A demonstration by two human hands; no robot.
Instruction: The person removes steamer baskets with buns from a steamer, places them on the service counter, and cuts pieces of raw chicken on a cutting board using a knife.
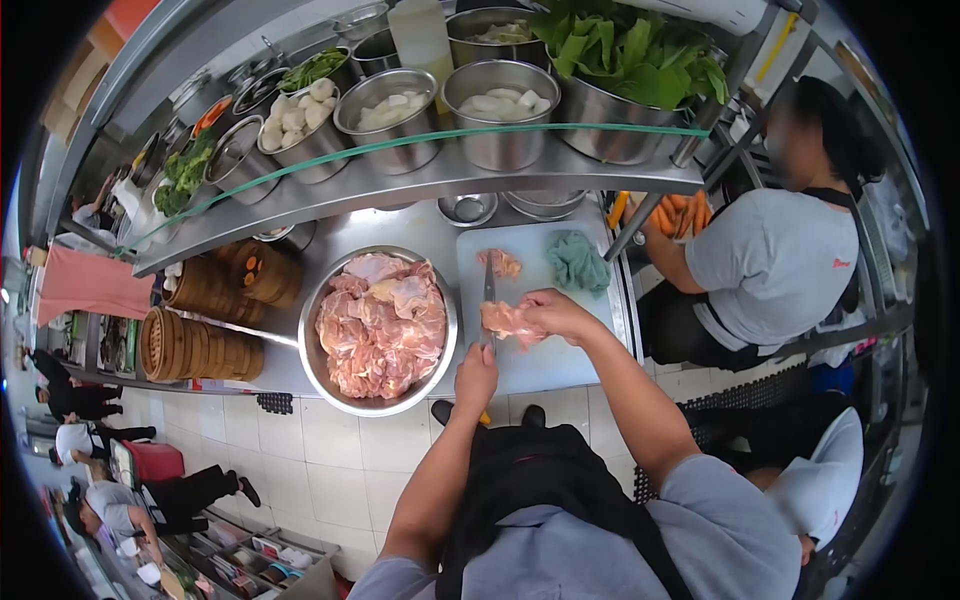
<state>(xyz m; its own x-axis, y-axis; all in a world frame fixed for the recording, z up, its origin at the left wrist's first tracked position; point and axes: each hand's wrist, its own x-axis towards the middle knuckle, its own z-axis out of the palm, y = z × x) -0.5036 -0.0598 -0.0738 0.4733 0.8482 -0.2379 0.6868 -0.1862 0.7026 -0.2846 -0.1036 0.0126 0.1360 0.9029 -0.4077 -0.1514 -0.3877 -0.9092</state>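
Note:
My left hand is closed around the handle of a knife, whose blade points away from me over the white cutting board. In my right hand is a piece of raw chicken, gripped by its right end, with its left part against the blade. A smaller cut piece of chicken lies on the board near the knife tip. Crumpled at the board's far right is a green cloth. Left of the board stands a large metal bowl heaped with raw chicken.
Above the counter runs a metal shelf with a glass edge, carrying metal pots of vegetables. Bamboo steamers stand at the left. A co-worker stands at the right by carrots; another person is behind on my right.

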